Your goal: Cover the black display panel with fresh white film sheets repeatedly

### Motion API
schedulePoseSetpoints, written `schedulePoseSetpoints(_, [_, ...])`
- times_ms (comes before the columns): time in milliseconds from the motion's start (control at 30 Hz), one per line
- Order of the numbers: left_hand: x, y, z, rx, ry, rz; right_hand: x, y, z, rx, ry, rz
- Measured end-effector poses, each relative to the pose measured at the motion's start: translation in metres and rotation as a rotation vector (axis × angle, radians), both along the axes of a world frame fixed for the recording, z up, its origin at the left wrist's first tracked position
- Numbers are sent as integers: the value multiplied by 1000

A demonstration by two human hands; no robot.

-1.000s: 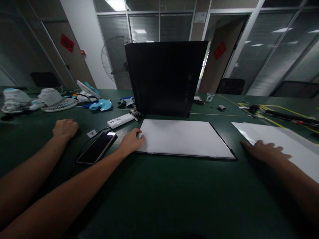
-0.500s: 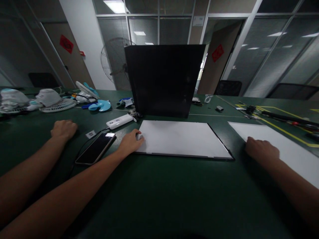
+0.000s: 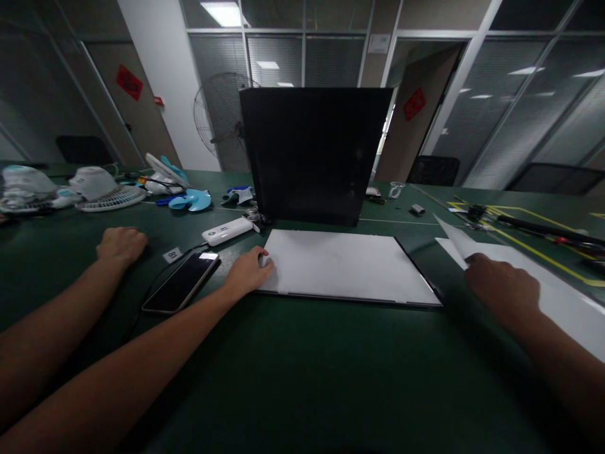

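Note:
My left hand (image 3: 248, 272) is closed at the left edge of a flat white panel (image 3: 340, 265) with a thin black frame, its thumb and finger pinching there. The panel lies flat on the dark green table (image 3: 302, 372). At the right, my right hand (image 3: 503, 285) grips a thin white sheet (image 3: 457, 241), whose near-left corner is bent up. Another white layer (image 3: 562, 290) lies beneath it on the table. My right fingertips are partly hidden behind the hand.
A large dark panel (image 3: 314, 154) stands upright behind the white one. A phone (image 3: 182, 282), a white cabled device (image 3: 227, 231) and another person's fist (image 3: 121, 244) are at the left. Fan parts (image 3: 111, 192) sit farther back; a plastic cup (image 3: 396, 189) stands beyond.
My right hand has risen slightly and lifted the white sheet's corner, which was flat before. My left hand and the framed panel stay in place.

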State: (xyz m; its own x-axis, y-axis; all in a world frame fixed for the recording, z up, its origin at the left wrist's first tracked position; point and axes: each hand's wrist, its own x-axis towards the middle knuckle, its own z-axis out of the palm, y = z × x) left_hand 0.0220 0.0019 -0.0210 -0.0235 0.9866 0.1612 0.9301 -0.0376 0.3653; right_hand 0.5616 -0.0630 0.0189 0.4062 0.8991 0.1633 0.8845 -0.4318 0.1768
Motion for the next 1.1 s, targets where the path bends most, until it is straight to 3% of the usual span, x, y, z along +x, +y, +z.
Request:
schedulePoseSetpoints(67, [-1,0,-1,0,-5,2,-22,-6,2,69,-55,159])
schedulePoseSetpoints(267, [-1,-1,1,0,-39,3,-68,-17,-18,191,-123,908])
schedulePoseSetpoints(433, [1,-3,5,-3,-55,-3,-81,-21,-31,190,-47,1184])
schedulePoseSetpoints(700, [2,-4,6,-8,-66,-4,-96,-19,-36,201,69,1323])
schedulePoseSetpoints(933, [2,-4,5,0,-35,-25,-117,-20,-33,97,222,1270])
schedulePoseSetpoints(1000, [2,-4,6,-8,-16,-27,-111,-16,-31,112,268,1183])
schedulePoseSetpoints(1100, [3,-6,8,-20,11,-49,-82,-4,-29,198,265,862])
